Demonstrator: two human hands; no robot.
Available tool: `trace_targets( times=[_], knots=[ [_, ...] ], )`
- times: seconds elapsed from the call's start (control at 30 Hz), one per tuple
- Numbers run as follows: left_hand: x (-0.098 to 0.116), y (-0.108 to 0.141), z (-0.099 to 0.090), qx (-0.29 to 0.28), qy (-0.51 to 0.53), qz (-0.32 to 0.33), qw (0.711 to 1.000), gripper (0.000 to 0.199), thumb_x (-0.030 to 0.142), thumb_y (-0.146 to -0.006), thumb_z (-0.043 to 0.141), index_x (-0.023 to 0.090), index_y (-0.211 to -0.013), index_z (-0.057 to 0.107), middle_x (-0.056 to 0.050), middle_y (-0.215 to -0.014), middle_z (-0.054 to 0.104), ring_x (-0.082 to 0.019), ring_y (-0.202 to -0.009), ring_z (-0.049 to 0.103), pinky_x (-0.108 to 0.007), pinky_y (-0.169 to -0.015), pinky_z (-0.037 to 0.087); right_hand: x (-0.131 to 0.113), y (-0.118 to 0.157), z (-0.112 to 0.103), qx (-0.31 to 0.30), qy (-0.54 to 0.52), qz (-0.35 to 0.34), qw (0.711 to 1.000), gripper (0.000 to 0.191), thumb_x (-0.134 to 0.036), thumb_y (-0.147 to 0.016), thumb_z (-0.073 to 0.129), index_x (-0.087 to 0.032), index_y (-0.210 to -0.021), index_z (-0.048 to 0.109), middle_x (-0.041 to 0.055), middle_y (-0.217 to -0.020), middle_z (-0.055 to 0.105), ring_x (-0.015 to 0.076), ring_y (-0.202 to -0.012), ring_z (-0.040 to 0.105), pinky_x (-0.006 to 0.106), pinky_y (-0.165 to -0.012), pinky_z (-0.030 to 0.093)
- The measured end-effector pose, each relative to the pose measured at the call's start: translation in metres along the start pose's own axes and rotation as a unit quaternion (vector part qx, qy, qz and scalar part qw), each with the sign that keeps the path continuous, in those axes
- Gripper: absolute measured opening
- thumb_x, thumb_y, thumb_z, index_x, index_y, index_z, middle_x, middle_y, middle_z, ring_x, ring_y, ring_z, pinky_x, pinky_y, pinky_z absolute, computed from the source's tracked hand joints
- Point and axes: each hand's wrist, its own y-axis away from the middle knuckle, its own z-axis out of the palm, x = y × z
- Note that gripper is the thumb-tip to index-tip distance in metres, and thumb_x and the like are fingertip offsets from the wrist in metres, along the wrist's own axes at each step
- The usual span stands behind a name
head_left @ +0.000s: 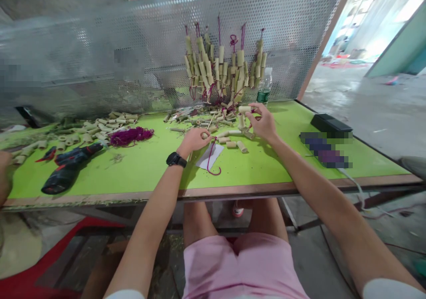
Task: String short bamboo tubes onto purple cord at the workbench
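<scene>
My left hand (196,140) is closed in a pinch with a thin pale stick (211,121) rising from it. By its fingertips a purple cord (209,159) trails over a white paper (216,153) and curls at its lower end. My right hand (264,122) pinches a short bamboo tube (245,109) between thumb and fingers, raised over the table. Just below that, more tube pieces (241,121) show; whether they are strung to it I cannot tell. Several loose bamboo tubes (231,144) lie between the two hands.
Strung bamboo bundles (203,64) hang on the perforated metal panel (149,37). Left on the green table (133,175) lie a cordless drill (71,166), purple yarn (131,136) and piled tubes (113,122). A bottle (264,88) and a black box (331,123) stand right. Another person's hand (4,175) shows far left.
</scene>
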Motion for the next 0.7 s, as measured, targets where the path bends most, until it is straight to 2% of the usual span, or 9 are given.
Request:
trace_targets(
  times=[0.07, 0.13, 0.3, 0.37, 0.47, 0.53, 0.57, 0.63, 0.7],
  knots=[
    [0.002, 0.000, 0.000, -0.011, 0.002, -0.006, 1.000, 0.043, 0.053, -0.099, 0.060, 0.020, -0.108, 0.086, -0.011, -0.092, 0.078, -0.025, -0.077, 0.065, -0.037, -0.071, 0.046, -0.001, 0.000, -0.001, -0.013, -0.003, 0.001, 1.000, 0.042, -0.039, -0.100, 0.070, -0.025, -0.140, 0.070, 0.0106, -0.134, 0.077, 0.0242, -0.091, 0.079, 0.039, -0.066, 0.072],
    [0.003, 0.001, 0.000, -0.020, 0.004, -0.007, 1.000, 0.042, 0.053, -0.099, 0.061, 0.021, -0.108, 0.086, -0.011, -0.091, 0.077, -0.024, -0.077, 0.065, -0.036, -0.069, 0.045, -0.002, 0.001, -0.002, -0.044, -0.010, 0.004, 0.999, 0.040, -0.041, -0.100, 0.071, -0.027, -0.137, 0.072, 0.0102, -0.127, 0.078, 0.0226, -0.084, 0.078, 0.040, -0.065, 0.072],
    [0.002, 0.001, 0.004, -0.035, 0.015, 0.011, 0.999, 0.047, 0.060, -0.097, 0.063, 0.021, -0.104, 0.087, -0.010, -0.082, 0.073, -0.026, -0.077, 0.065, -0.035, -0.065, 0.041, -0.007, 0.006, -0.008, -0.164, -0.028, 0.006, 0.986, 0.035, -0.047, -0.098, 0.075, -0.027, -0.127, 0.074, 0.0087, -0.104, 0.080, 0.0217, -0.074, 0.075, 0.044, -0.067, 0.073],
    [0.000, 0.000, 0.007, -0.044, 0.011, 0.018, 0.999, 0.050, 0.061, -0.099, 0.058, 0.021, -0.103, 0.087, -0.009, -0.079, 0.072, -0.024, -0.072, 0.062, -0.035, -0.064, 0.040, -0.007, 0.005, -0.007, -0.165, -0.034, 0.012, 0.986, 0.035, -0.046, -0.097, 0.076, -0.027, -0.127, 0.074, 0.0095, -0.105, 0.080, 0.0227, -0.075, 0.076, 0.045, -0.070, 0.074],
    [-0.002, -0.003, 0.010, -0.045, -0.011, 0.022, 0.999, 0.050, 0.053, -0.104, 0.048, 0.021, -0.098, 0.085, -0.009, -0.078, 0.073, -0.022, -0.067, 0.057, -0.035, -0.063, 0.037, -0.004, -0.001, -0.002, -0.064, -0.043, 0.035, 0.996, 0.042, -0.045, -0.103, 0.068, -0.030, -0.142, 0.065, 0.0131, -0.127, 0.077, 0.0266, -0.090, 0.081, 0.045, -0.076, 0.075],
    [-0.004, -0.004, 0.012, -0.035, -0.026, 0.019, 0.999, 0.049, 0.047, -0.105, 0.043, 0.020, -0.091, 0.082, -0.010, -0.079, 0.074, -0.022, -0.067, 0.056, -0.035, -0.064, 0.037, 0.000, -0.006, 0.002, 0.009, -0.045, 0.046, 0.998, 0.057, -0.045, -0.106, 0.064, -0.032, -0.160, 0.049, 0.0164, -0.152, 0.065, 0.0316, -0.115, 0.080, 0.046, -0.084, 0.075],
    [-0.005, -0.005, 0.012, -0.031, -0.031, 0.015, 0.999, 0.049, 0.045, -0.105, 0.042, 0.020, -0.088, 0.081, -0.010, -0.079, 0.074, -0.023, -0.067, 0.056, -0.036, -0.065, 0.038, 0.002, -0.008, 0.004, 0.027, -0.041, 0.046, 0.998, 0.067, -0.044, -0.107, 0.064, -0.033, -0.168, 0.040, 0.0176, -0.163, 0.056, 0.0341, -0.129, 0.075, 0.046, -0.089, 0.074],
    [-0.006, -0.005, 0.012, -0.032, -0.034, 0.005, 0.999, 0.049, 0.042, -0.106, 0.041, 0.020, -0.084, 0.079, -0.012, -0.078, 0.075, -0.023, -0.066, 0.057, -0.037, -0.066, 0.040, 0.005, -0.008, 0.005, 0.012, -0.028, 0.035, 0.999, 0.084, -0.041, -0.105, 0.068, -0.036, -0.176, 0.023, 0.0178, -0.178, 0.036, 0.0381, -0.150, 0.061, 0.048, -0.097, 0.071],
    [-0.006, -0.005, 0.011, -0.037, -0.035, -0.005, 0.999, 0.048, 0.041, -0.106, 0.041, 0.020, -0.082, 0.077, -0.013, -0.079, 0.075, -0.024, -0.066, 0.058, -0.037, -0.067, 0.041, 0.007, -0.003, 0.004, -0.050, -0.021, 0.020, 0.998, 0.093, -0.034, -0.102, 0.070, -0.038, -0.178, 0.017, 0.0151, -0.185, 0.024, 0.0400, -0.156, 0.053, 0.050, -0.098, 0.071]
  ],
)
